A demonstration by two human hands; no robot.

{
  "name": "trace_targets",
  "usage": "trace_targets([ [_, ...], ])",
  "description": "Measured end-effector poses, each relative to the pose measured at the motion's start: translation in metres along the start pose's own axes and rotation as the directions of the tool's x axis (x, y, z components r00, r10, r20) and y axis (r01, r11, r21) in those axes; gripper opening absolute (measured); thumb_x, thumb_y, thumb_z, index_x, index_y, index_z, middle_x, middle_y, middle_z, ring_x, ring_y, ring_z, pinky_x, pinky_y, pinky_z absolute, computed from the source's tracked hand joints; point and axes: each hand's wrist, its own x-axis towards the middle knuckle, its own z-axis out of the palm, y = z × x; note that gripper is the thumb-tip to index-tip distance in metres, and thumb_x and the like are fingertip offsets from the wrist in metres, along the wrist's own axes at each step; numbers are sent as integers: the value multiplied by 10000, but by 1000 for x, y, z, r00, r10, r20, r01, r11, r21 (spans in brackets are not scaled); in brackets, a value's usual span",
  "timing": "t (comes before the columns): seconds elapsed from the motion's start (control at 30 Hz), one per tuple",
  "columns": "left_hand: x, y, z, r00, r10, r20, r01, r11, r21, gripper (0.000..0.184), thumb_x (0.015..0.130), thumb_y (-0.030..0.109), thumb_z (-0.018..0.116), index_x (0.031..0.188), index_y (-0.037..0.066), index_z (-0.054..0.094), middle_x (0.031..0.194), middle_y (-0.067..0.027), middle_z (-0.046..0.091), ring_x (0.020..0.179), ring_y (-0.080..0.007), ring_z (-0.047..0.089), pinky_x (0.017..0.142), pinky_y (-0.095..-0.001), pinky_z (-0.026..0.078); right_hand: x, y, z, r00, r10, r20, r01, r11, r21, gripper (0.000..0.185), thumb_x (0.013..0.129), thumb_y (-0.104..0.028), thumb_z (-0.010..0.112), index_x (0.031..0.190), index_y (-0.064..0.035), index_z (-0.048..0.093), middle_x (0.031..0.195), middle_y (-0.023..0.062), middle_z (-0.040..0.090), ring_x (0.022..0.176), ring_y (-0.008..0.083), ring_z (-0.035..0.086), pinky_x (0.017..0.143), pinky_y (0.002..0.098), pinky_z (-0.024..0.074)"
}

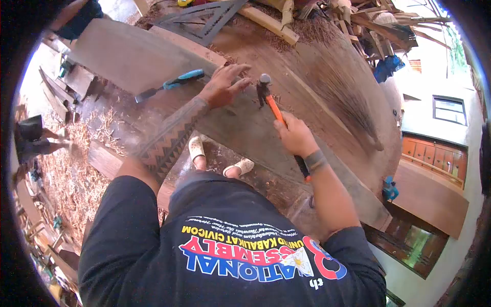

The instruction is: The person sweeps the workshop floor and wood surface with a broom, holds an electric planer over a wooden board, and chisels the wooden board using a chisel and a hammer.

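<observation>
My right hand grips a claw hammer by its orange and black handle, with the metal head raised toward my left hand. My left hand is held over the long wooden plank, its fingers stretched out and apart, with nothing visible in them. Just left of that hand, a blue-handled chisel-like tool lies with its flat dark blade pointing left. The plank runs diagonally from upper left to lower right in front of me.
A dark triangular frame lies at the top. Behind the plank rests a stick broom, with scrap wood piled at upper right. Wood shavings cover the left floor. Another person's legs show at far left.
</observation>
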Motion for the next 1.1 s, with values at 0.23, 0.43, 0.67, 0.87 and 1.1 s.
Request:
trace_targets([
  [0.23, 42, 34, -4, 978, -72, 198, 55, 994, 92, 424, 1035, 447, 603, 1068, 31, 678, 1111, -238, 690, 1060, -412, 667, 949, -486, 528, 33, -17, -23, 986, 11, 167, 56, 919, -391, 353, 1068, -321, 546, 1261, -33, 612, 1063, 310, 724, 1028, 518, 682, 903, 593, 522],
  [0.43, 53, 51, 15, 989, -27, 148, -3, 981, 195, 280, 948, 306, 603, 861, 44, 656, 934, -216, 719, 935, -428, 702, 805, -547, 560, 25, 4, -21, 977, -3, 212, 50, 975, -216, 340, 1068, -293, 554, 1268, -23, 606, 1064, 294, 716, 1027, 496, 678, 910, 557, 511],
  [0.67, 43, 58, 26, 996, 93, -1, -89, 950, 300, 292, 978, 323, 606, 836, 69, 622, 851, -193, 695, 841, -413, 702, 730, -537, 564, 18, 2, -23, 976, 0, 216, 38, 985, -170, 359, 1062, -303, 550, 1253, -5, 611, 1082, 304, 712, 1065, 491, 677, 928, 535, 512],
  [0.87, 49, 58, 35, 994, -91, 67, 62, 935, 350, 281, 986, 323, 605, 878, 63, 603, 907, -201, 691, 896, -420, 694, 771, -542, 554, 24, 7, -29, 966, -93, 242, 146, 966, -213, 382, 1053, -287, 509, 1179, 54, 629, 1106, 326, 721, 1044, 481, 713, 937, 556, 544],
  [1.1, 42, 32, 34, 989, -147, -4, 141, 941, 308, 220, 981, 252, 572, 904, 47, 589, 870, -217, 662, 893, -457, 675, 789, -557, 529, 59, -24, -45, 863, 100, 496, 62, 952, -300, 378, 1023, -280, 537, 1043, 86, 629, 806, 233, 705, 682, 334, 734, 660, 491, 565],
])
